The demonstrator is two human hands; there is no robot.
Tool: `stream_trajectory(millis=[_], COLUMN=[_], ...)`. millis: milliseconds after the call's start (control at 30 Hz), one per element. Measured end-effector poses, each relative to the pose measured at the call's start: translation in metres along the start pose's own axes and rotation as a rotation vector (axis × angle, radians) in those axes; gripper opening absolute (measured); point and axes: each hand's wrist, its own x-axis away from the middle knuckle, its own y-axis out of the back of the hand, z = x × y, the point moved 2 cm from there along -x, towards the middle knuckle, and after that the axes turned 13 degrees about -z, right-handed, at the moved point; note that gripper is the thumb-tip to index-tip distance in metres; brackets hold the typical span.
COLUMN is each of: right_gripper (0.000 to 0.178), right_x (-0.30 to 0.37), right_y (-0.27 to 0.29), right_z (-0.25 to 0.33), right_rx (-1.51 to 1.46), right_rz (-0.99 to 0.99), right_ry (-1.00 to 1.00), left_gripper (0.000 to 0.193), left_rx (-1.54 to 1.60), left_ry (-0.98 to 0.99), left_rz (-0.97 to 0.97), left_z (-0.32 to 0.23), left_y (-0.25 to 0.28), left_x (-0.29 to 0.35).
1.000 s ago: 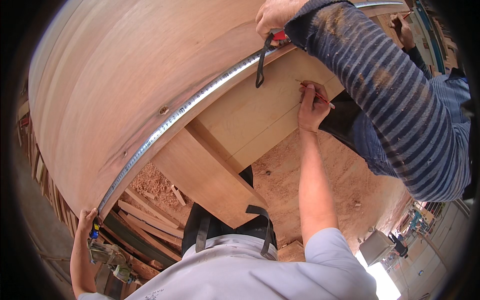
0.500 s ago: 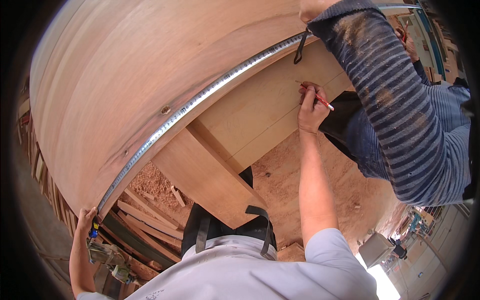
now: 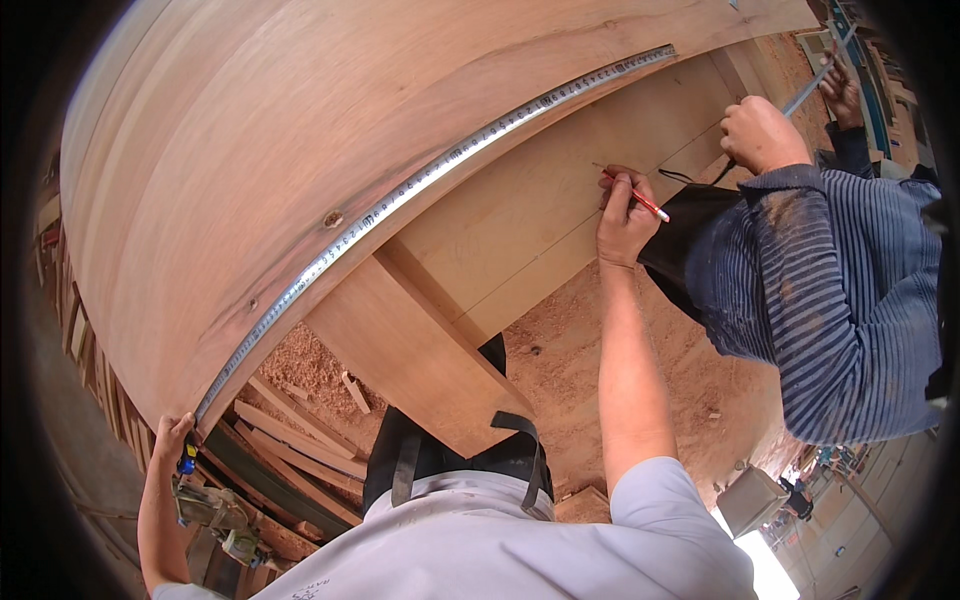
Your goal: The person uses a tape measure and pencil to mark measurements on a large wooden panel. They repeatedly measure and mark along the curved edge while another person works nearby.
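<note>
My left hand (image 3: 174, 436) is closed around a blue and black tape measure (image 3: 188, 458) at the near left end of a large wooden panel (image 3: 330, 110). Its steel blade (image 3: 440, 165) lies along the panel's front edge, and its far end rests free on the wood. My right hand (image 3: 627, 220) pinches a red pencil (image 3: 648, 206), point toward the far left, above a lower pale board (image 3: 530, 200). Thin lines cross that board. A short wooden plank (image 3: 420, 350) sticks out from beneath the panel toward my waist.
A co-worker in a striped sleeve (image 3: 810, 290) stands close at the right; their hand (image 3: 765, 135) is near another metal tape blade (image 3: 805, 92). Wood shavings (image 3: 560, 330) cover the floor. Loose timber strips (image 3: 300, 440) and a power tool (image 3: 225, 525) lie at the lower left.
The co-worker's arm has drawn back to the right, off the panel, taking the black strap along. The tape blade's far end now shows. My two hands have stayed in place.
</note>
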Motion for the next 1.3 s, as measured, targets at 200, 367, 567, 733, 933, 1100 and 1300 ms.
stream_trajectory(millis=[200,367,567,733,933,1100,1300], right_gripper=[0.018,0.018,0.018,0.019,0.022,0.026,0.028], right_x=[0.001,0.001,-0.001,-0.001,0.000,0.009,0.029], right_y=[0.001,0.001,0.001,0.000,-0.001,0.007,0.020], right_z=[0.004,0.001,0.000,-0.003,0.006,0.014,0.017], right_rx=[0.040,0.025,0.021,0.038,0.083,-0.005,0.035], right_rz=[-0.005,-0.012,-0.007,-0.011,-0.014,0.007,0.052], right_ry=[0.003,0.001,0.012,0.006,0.020,-0.050,-0.072], left_gripper=[0.058,0.058,0.058,0.057,0.057,0.058,0.059], left_rx=[-0.007,0.024,-0.003,-0.010,-0.021,-0.029,-0.035], left_ry=[0.001,0.011,0.010,0.020,0.024,-0.004,0.005], left_rz=[0.002,0.015,0.005,0.006,-0.005,0.009,0.009], left_z=[-0.005,-0.003,-0.004,-0.001,-0.007,0.000,0.000], left_y=[-0.001,-0.001,0.000,0.001,-0.001,0.000,-0.001], left_x=[0.003,0.001,0.002,0.000,0.002,-0.001,-0.002])
